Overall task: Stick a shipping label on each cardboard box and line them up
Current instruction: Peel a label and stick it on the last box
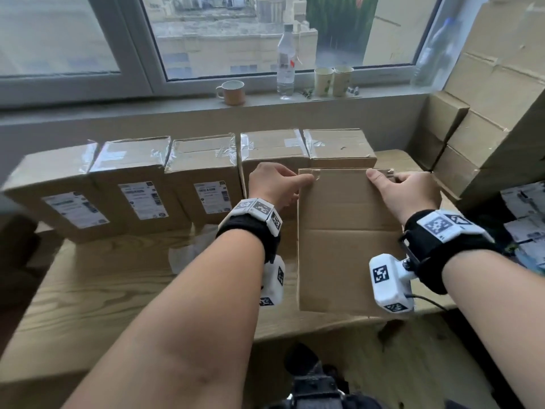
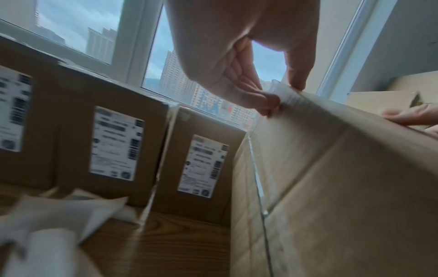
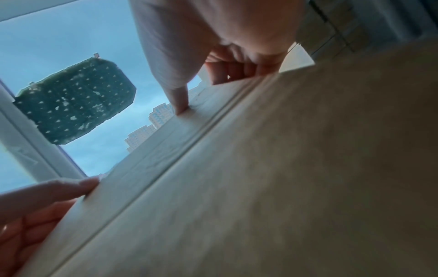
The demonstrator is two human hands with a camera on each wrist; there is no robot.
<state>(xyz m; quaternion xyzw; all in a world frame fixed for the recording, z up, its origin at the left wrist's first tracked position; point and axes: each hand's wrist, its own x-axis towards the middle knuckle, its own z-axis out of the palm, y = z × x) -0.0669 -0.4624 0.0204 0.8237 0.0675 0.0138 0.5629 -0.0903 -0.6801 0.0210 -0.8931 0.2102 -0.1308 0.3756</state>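
Both my hands hold a plain brown cardboard box (image 1: 345, 240) upright at the table's front right, its bare face toward me. My left hand (image 1: 295, 184) pinches its top left corner, where clear tape shows (image 2: 284, 95). My right hand (image 1: 383, 181) grips the top right corner, thumb on the near face (image 3: 182, 106) and fingers curled over the edge. Behind it a row of boxes runs along the wall. Three at the left (image 1: 138, 190) carry white shipping labels (image 1: 144, 200). The two at the right (image 1: 339, 144) show no label from here.
Crumpled white backing paper (image 1: 188, 255) lies on the wooden table (image 1: 118, 290) left of the held box. More cardboard boxes are stacked at the right (image 1: 486, 113), with white label sheets (image 1: 525, 214) below them. A mug (image 1: 233, 93), bottle (image 1: 285, 63) and paper cups (image 1: 333, 81) stand on the sill.
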